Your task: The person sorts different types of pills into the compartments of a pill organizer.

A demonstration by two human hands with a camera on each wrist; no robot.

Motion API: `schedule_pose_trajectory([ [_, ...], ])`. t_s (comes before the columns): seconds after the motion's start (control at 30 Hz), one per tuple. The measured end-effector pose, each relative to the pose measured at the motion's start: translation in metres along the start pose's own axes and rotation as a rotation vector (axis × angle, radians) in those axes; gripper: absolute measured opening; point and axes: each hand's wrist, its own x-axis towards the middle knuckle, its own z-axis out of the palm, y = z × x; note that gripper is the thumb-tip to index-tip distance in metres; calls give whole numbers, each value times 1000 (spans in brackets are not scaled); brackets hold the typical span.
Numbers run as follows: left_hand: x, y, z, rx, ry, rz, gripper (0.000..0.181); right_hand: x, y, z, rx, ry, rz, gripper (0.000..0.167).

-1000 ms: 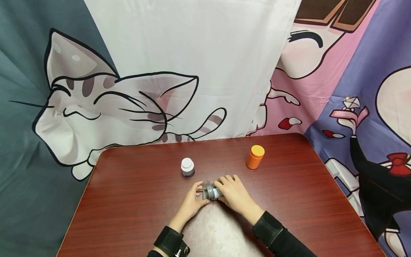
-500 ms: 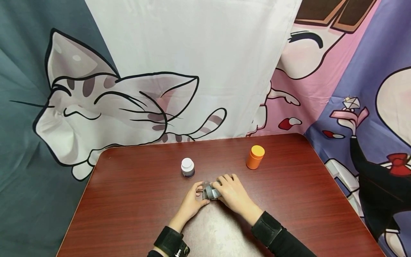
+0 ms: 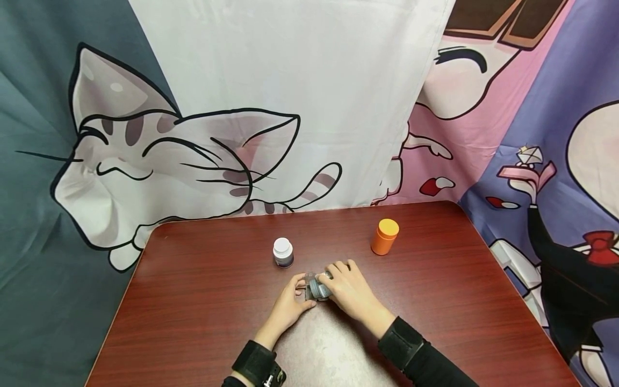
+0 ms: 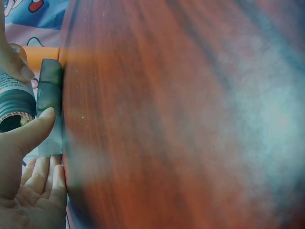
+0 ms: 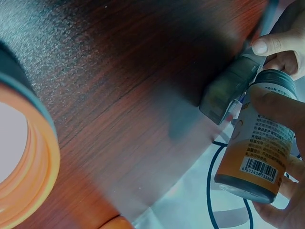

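Observation:
My left hand (image 3: 285, 309) holds a small clear plastic pill box (image 4: 50, 95) between thumb and fingers. Its compartment dividers show in the left wrist view; the contents are not plain. My right hand (image 3: 353, 293) grips an uncapped supplement bottle (image 5: 255, 143) with a white and orange label and a barcode. The bottle lies tilted, its dark ridged neck right beside the box. Inside its mouth, in the left wrist view, something pale is visible. The right fingers hide part of the bottle in the head view.
On the brown table (image 3: 193, 301) stand a white-capped bottle (image 3: 282, 252), just beyond my left hand, and an orange bottle (image 3: 384, 236) with a yellow lid, farther right. A threaded round cap (image 5: 40, 157) looms close at the right wrist view's left edge. Printed cloth (image 3: 309, 80) hangs behind.
My right hand has shifted slightly left and away from me, turning the bottle a little. The left hand with the pill box has stayed put, as have the standing bottles.

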Motion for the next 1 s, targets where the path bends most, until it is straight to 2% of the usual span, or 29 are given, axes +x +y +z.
schedule_pose_trajectory([
  [0.23,1,0,0,-3,7,10,70,3,-1,1,-19,64,-52,32],
  [0.37,0,0,0,2,8,11,70,4,-2,2,-24,84,-76,19],
  [0.53,0,-1,1,17,9,14,70,5,-3,3,-6,81,-91,32],
  [1.0,0,-2,1,21,14,27,69,5,-2,9,-19,88,-109,30],
])
